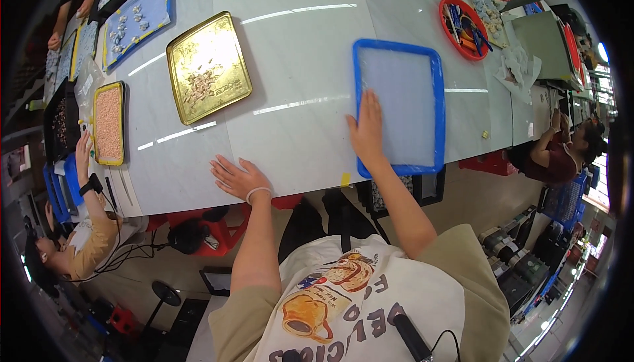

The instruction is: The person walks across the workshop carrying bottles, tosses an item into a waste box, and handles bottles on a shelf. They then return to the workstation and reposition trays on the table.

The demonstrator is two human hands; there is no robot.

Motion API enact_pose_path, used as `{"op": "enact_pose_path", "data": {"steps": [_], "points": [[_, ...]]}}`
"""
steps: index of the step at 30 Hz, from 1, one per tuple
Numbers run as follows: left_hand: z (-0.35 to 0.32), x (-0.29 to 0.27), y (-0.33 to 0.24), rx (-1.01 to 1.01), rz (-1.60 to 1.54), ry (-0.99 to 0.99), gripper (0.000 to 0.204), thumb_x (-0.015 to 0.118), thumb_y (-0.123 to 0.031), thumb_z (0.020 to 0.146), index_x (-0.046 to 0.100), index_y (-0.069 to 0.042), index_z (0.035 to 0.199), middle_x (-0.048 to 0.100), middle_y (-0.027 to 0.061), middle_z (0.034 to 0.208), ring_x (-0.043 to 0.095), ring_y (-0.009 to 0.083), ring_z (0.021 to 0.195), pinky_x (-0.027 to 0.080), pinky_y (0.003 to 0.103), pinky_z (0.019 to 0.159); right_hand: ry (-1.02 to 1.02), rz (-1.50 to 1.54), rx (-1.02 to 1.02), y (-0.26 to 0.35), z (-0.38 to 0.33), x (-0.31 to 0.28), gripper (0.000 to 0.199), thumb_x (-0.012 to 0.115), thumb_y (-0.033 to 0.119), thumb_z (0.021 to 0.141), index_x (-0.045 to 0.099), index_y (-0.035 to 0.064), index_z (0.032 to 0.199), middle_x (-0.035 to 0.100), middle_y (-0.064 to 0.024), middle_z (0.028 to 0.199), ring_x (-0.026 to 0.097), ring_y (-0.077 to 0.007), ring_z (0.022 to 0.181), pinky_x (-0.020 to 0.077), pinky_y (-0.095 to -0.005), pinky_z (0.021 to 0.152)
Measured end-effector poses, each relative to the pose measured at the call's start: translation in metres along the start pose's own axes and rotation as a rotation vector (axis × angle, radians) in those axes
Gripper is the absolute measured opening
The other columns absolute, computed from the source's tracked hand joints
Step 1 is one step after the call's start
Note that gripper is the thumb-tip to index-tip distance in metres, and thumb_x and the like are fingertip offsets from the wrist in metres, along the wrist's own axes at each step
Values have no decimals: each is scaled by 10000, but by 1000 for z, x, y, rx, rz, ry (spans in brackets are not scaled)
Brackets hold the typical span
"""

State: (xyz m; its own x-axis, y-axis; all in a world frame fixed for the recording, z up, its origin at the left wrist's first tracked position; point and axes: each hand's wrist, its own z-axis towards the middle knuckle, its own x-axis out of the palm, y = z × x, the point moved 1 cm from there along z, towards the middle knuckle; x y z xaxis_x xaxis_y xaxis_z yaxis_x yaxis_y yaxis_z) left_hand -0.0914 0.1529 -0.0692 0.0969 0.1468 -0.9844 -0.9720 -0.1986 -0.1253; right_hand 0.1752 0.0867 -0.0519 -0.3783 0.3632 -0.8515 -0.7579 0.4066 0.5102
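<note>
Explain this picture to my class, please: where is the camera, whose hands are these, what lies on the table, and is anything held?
There is one picture, from a wide camera worn on a person's head, looking down, so straight edges bend. No machine: two bare hands. The left hand lies flat on the pale table. The right hand presses flat on a blue-rimmed tray; neither has a grip on anything. Farther left sit a gold tray with small pieces and a yellow tray of pinkish bits. Other people work at the table's ends.
</note>
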Motion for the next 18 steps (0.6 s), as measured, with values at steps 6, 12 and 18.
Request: {"op": "enact_pose_path", "data": {"steps": [6,12,18], "points": [[2,1,4,-25,19,5,535,387,-281,881,235,-87,1357,196,118,1423,173,252,1317,127,418,1061,8,132,-91,39,47,-7,633,572,211,793,281,-10,1309,239,-229,1366,211,-358,1279,151,-448,1053],[-2,0,1,-4,8,4,540,400,-275,876,239,-81,1354,199,119,1421,184,250,1314,131,417,1063,-292,-270,263,-55,-4,-55,493,569,202,793,411,23,1224,350,-193,1281,313,-346,1203,238,-462,975],[-5,0,6,2,14,-43,518,393,-286,886,255,-100,1349,215,107,1419,200,247,1308,138,409,1060,-141,28,433,-106,13,-66,335,581,164,785,492,-4,1061,549,-157,966,521,-308,904,399,-369,799]]}}
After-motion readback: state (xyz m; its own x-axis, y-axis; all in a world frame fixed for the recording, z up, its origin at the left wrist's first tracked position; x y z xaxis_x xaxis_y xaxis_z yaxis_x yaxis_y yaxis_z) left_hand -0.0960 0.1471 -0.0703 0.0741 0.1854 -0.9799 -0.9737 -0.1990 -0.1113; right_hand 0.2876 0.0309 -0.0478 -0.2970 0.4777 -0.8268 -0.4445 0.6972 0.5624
